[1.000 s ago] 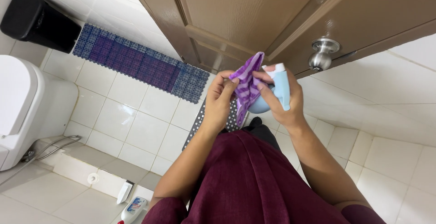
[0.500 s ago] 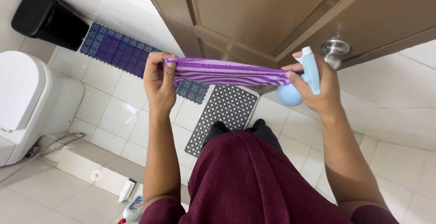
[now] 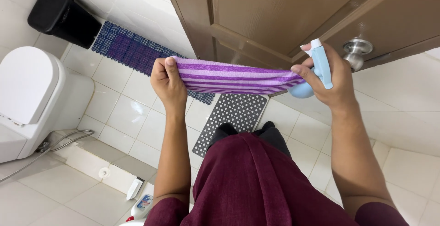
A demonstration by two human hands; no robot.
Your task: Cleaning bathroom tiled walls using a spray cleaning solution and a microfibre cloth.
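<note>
Fingers of the left hand (image 3: pixel 166 78) are pinched together on one end of a purple striped cloth (image 3: pixel 233 77), thumb on top, while the right hand (image 3: pixel 326 80) grips the other end between thumb and forefinger — its remaining fingers are curled round a light blue spray bottle (image 3: pixel 316 70), whose contents cannot be seen through the plastic. Stretched flat and taut between the two hands, the cloth hangs level in front of the brown wooden door (image 3: pixel 293 15). Below the cloth, nearer the person than the door, lie a maroon garment (image 3: pixel 256 180) and a grey dotted mat (image 3: pixel 233 116) under dark feet. Left of the door a blue mesh mat (image 3: pixel 130 47) lies on the white tiled floor (image 3: pixel 114 111), with a black bin (image 3: pixel 62 15) closed at its far end. Further left of the door stands a white toilet (image 3: pixel 32 93), lid down. Just right of the bottle, a round metal doorknob (image 3: pixel 356 49) sticks out from the door.
</note>
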